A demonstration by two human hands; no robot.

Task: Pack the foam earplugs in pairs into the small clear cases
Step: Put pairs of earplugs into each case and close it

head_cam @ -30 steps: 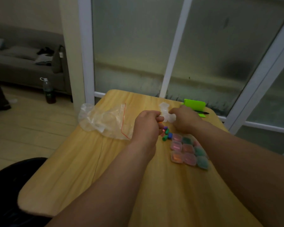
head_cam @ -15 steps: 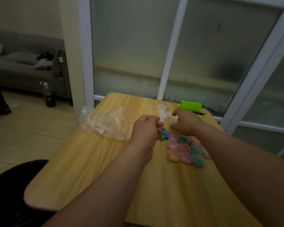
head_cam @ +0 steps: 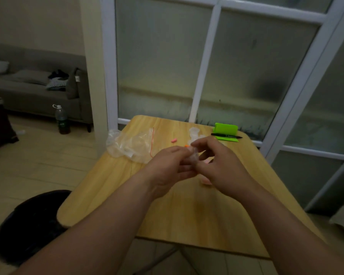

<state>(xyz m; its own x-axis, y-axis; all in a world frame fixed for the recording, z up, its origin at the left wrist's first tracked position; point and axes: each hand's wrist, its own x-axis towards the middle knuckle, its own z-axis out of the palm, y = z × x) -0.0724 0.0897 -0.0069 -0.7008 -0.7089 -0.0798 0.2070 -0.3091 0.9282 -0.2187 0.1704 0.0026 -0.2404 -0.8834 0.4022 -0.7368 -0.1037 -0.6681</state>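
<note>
From where I watched, the biggest risk sat on the surface point(head_cam: 187, 211) itself: it was small, and the work went on above its middle, so anything dropped could roll off an edge to the floor. I judged a foam plug light enough to bounce and wander.

Next down in size, the bag point(head_cam: 130, 144) lay crumpled at about ten o'clock from the hands, its mouth slack; a stray elbow could drag it and scatter whatever remained inside. I could not tell what it held.

The left hand point(head_cam: 170, 167) and right hand point(head_cam: 219, 165) met over the surface, fingers curled in and pinching a small clear case point(head_cam: 194, 155) between them. Both were closed round it, neither fully fisted. Whether the lid was open or snapped I could not tell. My worry was that too hard a squeeze would pop the case from the fingertips, or a plug would spring out before the lid caught.

A few empty cases point(head_cam: 194, 132) stood at twelve o'clock from the hands, pale and hard to count. A packed case point(head_cam: 206, 181) showed pinkish at six o'clock under the right hand, mostly hidden.

Smallest: one pink plug point(head_cam: 174, 140) lay alone at eleven o'clock, well apart from the rest, and an orange plug point(head_cam: 186, 145) peeped just beyond the fingers.
</note>
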